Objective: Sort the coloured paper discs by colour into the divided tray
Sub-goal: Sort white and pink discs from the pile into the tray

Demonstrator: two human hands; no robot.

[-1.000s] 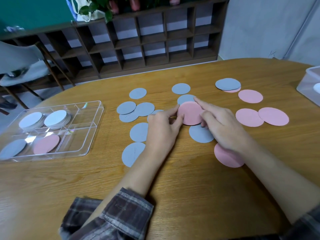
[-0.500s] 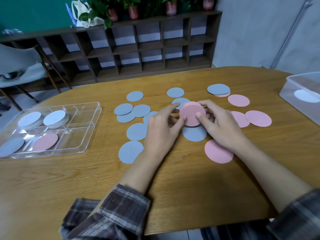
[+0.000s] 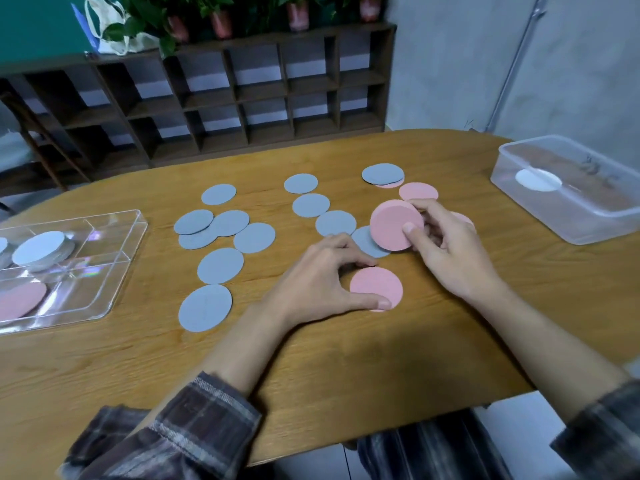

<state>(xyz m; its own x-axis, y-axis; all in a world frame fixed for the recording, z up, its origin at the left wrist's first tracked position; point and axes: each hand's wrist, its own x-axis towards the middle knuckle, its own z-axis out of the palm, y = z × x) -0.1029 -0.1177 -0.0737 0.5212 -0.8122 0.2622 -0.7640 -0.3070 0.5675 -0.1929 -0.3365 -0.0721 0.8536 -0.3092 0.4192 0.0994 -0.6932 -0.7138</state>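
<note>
My right hand [image 3: 446,251] grips a small stack of pink discs [image 3: 391,225], tilted up off the table. My left hand [image 3: 322,275] reaches over a pink disc [image 3: 375,285] lying flat, thumb on its near edge and fingertips at its far edge. Several blue-grey discs [image 3: 221,265] are spread across the middle of the wooden table. More pink discs [image 3: 417,191] lie past my right hand. The clear divided tray [image 3: 114,271] sits at the left, holding white discs [image 3: 38,252] in a far compartment and a pink disc [image 3: 20,299] in a near one.
A clear plastic box [image 3: 568,192] with a white disc inside stands at the far right. A blue-over-pink pile [image 3: 382,174] lies at the back. Dark wooden shelves [image 3: 242,95] and a chair stand beyond the table's curved far edge.
My right hand has lifted the pink stack and drawn it rightward. My left hand left that stack and dropped to the near pink disc. The view shifted left.
</note>
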